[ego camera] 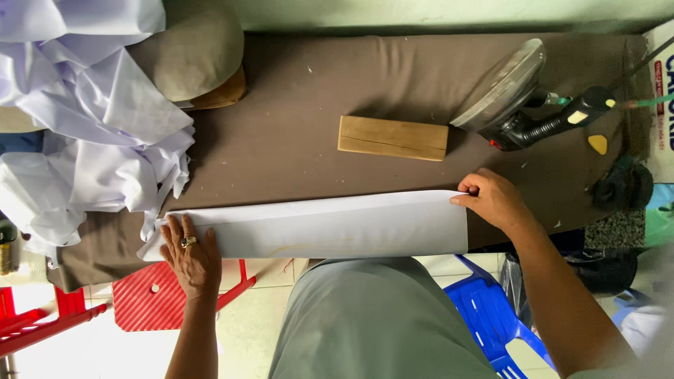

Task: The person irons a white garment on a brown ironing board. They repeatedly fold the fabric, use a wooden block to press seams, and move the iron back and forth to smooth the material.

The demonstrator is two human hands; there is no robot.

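A long white folded strip of fabric point(330, 226) lies along the near edge of a brown padded ironing table point(295, 105). My left hand point(189, 256), with a ring on it, presses flat on the strip's left end, fingers spread. At the strip's right end my right hand point(491, 200) pinches the top corner of the fabric between thumb and fingers. My grey-clad lap point(375, 323) shows below the table edge.
A wooden block point(393, 137) sits mid-table. An iron point(523, 95) with a black handle rests tilted at the right. White garments point(84, 133) pile at the left beside a rounded pressing pad point(200, 49). Red stools point(151, 295) and a blue stool point(488, 316) stand below.
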